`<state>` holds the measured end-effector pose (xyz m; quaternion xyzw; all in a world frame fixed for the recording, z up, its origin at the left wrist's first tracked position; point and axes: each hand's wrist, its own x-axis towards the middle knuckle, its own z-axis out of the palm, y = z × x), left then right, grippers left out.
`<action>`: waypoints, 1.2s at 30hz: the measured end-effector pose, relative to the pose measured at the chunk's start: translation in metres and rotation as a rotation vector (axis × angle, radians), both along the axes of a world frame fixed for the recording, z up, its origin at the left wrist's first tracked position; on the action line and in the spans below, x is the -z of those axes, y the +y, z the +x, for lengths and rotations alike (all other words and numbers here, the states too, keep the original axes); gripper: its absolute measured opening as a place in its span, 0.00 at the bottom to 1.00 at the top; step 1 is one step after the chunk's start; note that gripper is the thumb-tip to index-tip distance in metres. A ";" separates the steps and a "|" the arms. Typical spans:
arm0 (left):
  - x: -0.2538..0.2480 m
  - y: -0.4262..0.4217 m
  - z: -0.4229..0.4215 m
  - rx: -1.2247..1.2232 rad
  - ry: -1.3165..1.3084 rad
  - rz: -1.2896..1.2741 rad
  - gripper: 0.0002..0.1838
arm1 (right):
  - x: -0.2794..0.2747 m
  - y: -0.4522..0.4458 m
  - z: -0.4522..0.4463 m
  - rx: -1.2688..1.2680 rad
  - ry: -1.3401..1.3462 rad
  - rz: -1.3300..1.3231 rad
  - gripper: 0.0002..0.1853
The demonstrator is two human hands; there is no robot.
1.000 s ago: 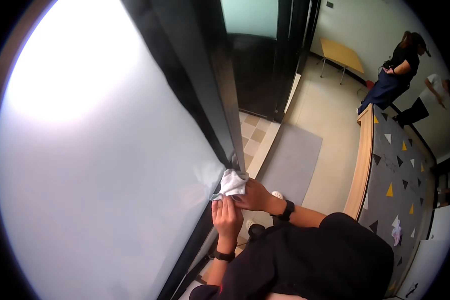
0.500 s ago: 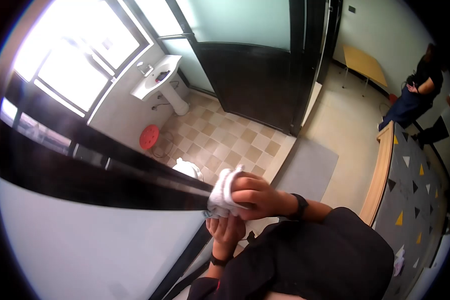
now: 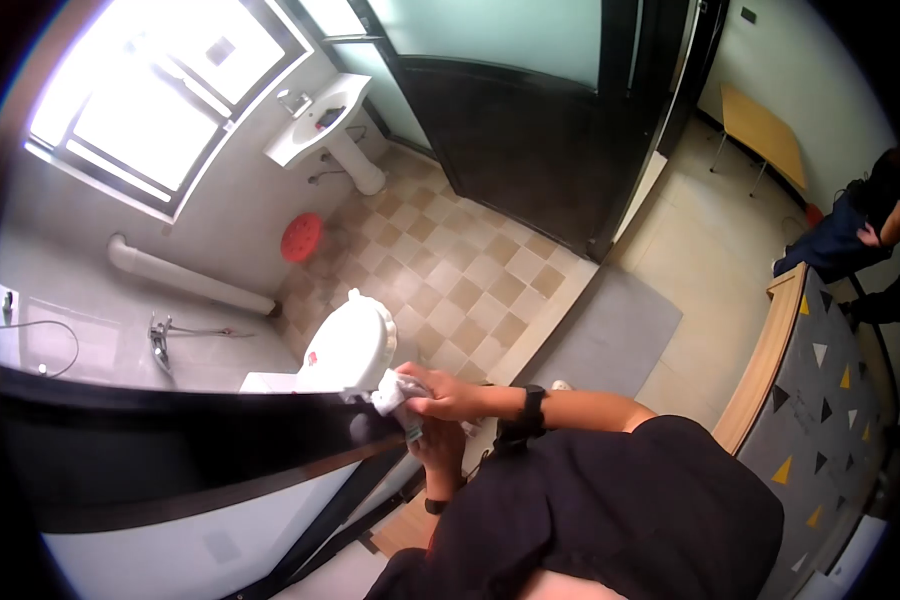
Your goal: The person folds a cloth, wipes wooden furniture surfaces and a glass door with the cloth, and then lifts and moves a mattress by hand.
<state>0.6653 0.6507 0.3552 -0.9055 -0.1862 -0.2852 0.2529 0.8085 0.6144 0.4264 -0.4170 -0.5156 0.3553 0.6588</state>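
Note:
A white cloth (image 3: 395, 392) is bunched against the edge of a dark-framed door (image 3: 190, 445) with a frosted pane. My right hand (image 3: 446, 395) grips the cloth, its fingers closed over it on the upper side. Just below, my left hand (image 3: 438, 446) is at the lower end of the cloth by the door edge. Its fingers are partly hidden behind the cloth and the right hand, so what they hold cannot be made out. Both wrists wear black bands.
Beyond the door are a toilet (image 3: 348, 345), a red stool (image 3: 301, 238), a washbasin (image 3: 320, 120) and a shower tap (image 3: 160, 345). A bed (image 3: 820, 400), a folding table (image 3: 762, 135) and a person (image 3: 855, 225) stand at the right.
The view has turned, so the door now appears edge-on and low, with the bathroom behind it in sight. Both hands remain at the door edge, and the cloth looks more tightly bunched.

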 end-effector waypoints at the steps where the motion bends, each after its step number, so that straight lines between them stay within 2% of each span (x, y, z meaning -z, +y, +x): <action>1: 0.002 -0.010 0.007 -0.073 0.003 -0.051 0.26 | 0.009 -0.001 0.005 -0.016 -0.006 -0.161 0.23; 2: 0.004 -0.017 0.015 -0.145 0.007 -0.100 0.24 | 0.020 -0.003 0.011 -0.030 -0.011 -0.320 0.25; 3: 0.004 -0.022 0.021 -0.114 0.055 -0.179 0.27 | 0.034 -0.005 0.018 -0.038 -0.044 -0.389 0.27; 4: -0.004 -0.027 0.032 -0.105 0.057 -0.178 0.27 | 0.045 -0.008 0.026 -0.029 -0.041 -0.389 0.27; 6: -0.020 -0.037 0.051 -0.019 0.069 -0.437 0.24 | 0.054 -0.022 0.044 0.011 0.037 -0.482 0.27; 8: -0.020 -0.042 0.073 -0.002 0.111 -0.439 0.24 | 0.053 -0.039 0.067 0.051 0.070 -0.521 0.26; 11: -0.021 -0.043 0.107 0.137 0.183 -0.456 0.25 | 0.032 -0.062 0.103 0.185 0.241 -0.403 0.23; 12: -0.027 -0.042 0.122 0.188 0.186 -0.468 0.24 | 0.053 -0.059 0.111 0.252 0.319 -0.324 0.20; 14: -0.042 -0.040 0.155 0.335 0.162 -0.516 0.20 | 0.038 -0.073 0.136 0.360 0.492 -0.269 0.17; 16: -0.056 -0.027 0.190 0.499 0.131 -0.694 0.17 | 0.028 -0.085 0.158 0.517 0.609 -0.263 0.16; 17: -0.068 -0.024 0.208 0.477 0.095 -0.746 0.14 | 0.018 -0.089 0.166 0.609 0.764 -0.170 0.14; 18: -0.066 -0.015 0.226 0.444 0.067 -0.727 0.16 | 0.010 -0.094 0.172 0.690 0.886 -0.070 0.14; 20: -0.061 0.006 0.261 0.433 0.006 -0.871 0.23 | 0.013 -0.103 0.194 0.781 0.976 0.029 0.14; 21: -0.063 0.012 0.279 0.444 -0.003 -0.876 0.23 | 0.011 -0.105 0.207 0.834 0.890 0.036 0.14; 22: -0.066 0.016 0.296 0.523 0.009 -0.908 0.28 | 0.009 -0.106 0.215 0.883 0.849 0.074 0.14; 23: -0.067 0.020 0.313 0.597 0.019 -0.940 0.32 | 0.005 -0.106 0.226 0.936 0.753 0.071 0.15; 24: -0.063 0.025 0.330 0.679 0.101 -0.964 0.42 | 0.001 -0.103 0.238 0.977 0.657 0.069 0.15; 26: -0.064 0.023 0.364 0.746 0.227 -0.939 0.48 | -0.006 -0.092 0.259 1.041 0.505 0.099 0.17; 28: -0.040 0.028 0.406 0.859 0.191 -1.082 0.51 | -0.005 -0.077 0.281 1.078 0.314 0.052 0.16; 29: -0.029 0.032 0.428 0.903 0.172 -1.141 0.47 | 0.002 -0.066 0.291 1.113 0.205 0.013 0.13; 30: -0.013 0.039 0.455 0.979 0.130 -1.264 0.37 | 0.007 -0.053 0.304 1.146 0.098 -0.025 0.10; 31: -0.004 0.050 0.477 1.055 0.127 -1.288 0.32 | 0.019 -0.039 0.318 1.243 -0.080 -0.063 0.06; 32: -0.004 0.066 0.506 1.139 0.113 -1.299 0.28 | 0.001 -0.018 0.340 1.406 -0.530 0.007 0.06; 34: -0.028 0.107 0.545 1.125 0.142 -1.242 0.24 | -0.008 0.012 0.375 1.503 -0.767 -0.065 0.07; 36: -0.050 0.150 0.575 1.117 0.067 -1.061 0.26 | 0.017 0.024 0.401 1.592 -0.585 -0.201 0.06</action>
